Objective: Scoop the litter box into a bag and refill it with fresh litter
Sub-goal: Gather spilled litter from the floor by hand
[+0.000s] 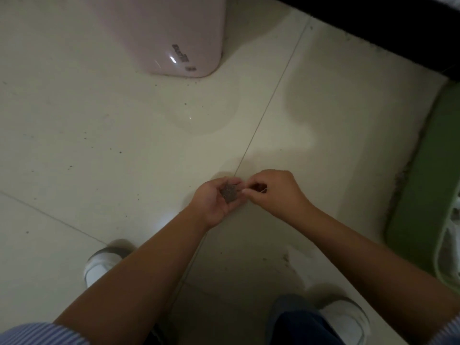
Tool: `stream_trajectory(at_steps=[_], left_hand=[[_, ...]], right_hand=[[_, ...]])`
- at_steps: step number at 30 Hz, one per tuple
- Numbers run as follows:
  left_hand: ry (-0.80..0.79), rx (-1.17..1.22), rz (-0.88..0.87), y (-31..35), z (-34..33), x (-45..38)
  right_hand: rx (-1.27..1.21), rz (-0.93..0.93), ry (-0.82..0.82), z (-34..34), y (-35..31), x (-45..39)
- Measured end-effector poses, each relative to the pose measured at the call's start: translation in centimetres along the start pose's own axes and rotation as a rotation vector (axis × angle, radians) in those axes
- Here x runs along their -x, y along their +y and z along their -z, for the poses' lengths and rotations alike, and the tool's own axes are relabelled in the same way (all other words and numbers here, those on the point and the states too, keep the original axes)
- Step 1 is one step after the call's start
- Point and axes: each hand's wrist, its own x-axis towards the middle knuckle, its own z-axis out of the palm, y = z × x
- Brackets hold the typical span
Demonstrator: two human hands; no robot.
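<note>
The left hand (pixel 216 200) is cupped, palm up, with a little pile of grey litter bits (pixel 229 192) sitting in it; the right hand (pixel 272 192) is right beside it, fingers bunched as if pinching a crumb, but what it pinches is too small to tell; the two hands almost touch. More dark specks (pixel 185 104) lie on the floor tiles (pixel 74 135) far past the hands. A pink bin (pixel 171 33) stands well beyond the hands; a green mat (pixel 430 175) lies off past the right hand. No litter box, scoop or bag shows here, so I cannot tell if the scooping and refilling are done; this looks like picking up spilled bits; specks are still left.
</note>
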Motion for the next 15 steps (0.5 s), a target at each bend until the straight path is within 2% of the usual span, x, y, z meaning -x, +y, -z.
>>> stream_trajectory(at_steps=[2, 4, 6, 7, 11, 12, 15], left_hand=[[-0.015, 0.019, 0.015, -0.3, -0.1, 0.1], [-0.017, 0.034, 0.040, -0.4, -0.2, 0.3], [-0.007, 0.044, 0.047, -0.5, -0.2, 0.3], [-0.002, 0.053, 0.041, -0.5, -0.2, 0.3], [0.005, 0.097, -0.013, -0.2, 0.4, 0.2], [0.012, 0.092, -0.026, 0.0, 0.6, 0.3], [0.032, 0.104, -0.056, 0.7, 0.7, 0.5]], right_hand=[[0.008, 0.044, 0.026, 0.1, 0.1, 0.7], [0.014, 0.015, 0.152, 0.5, 1.7, 1.0], [0.134, -0.018, 0.265, 0.4, 3.9, 0.7], [0.210, 0.026, 0.266, 0.3, 4.7, 0.7], [0.397, 0.452, 0.177, -2.1, 6.3, 0.6], [0.380, 0.504, 0.135, -2.7, 6.3, 0.6], [0.298, 0.485, 0.045, -3.1, 6.6, 0.4]])
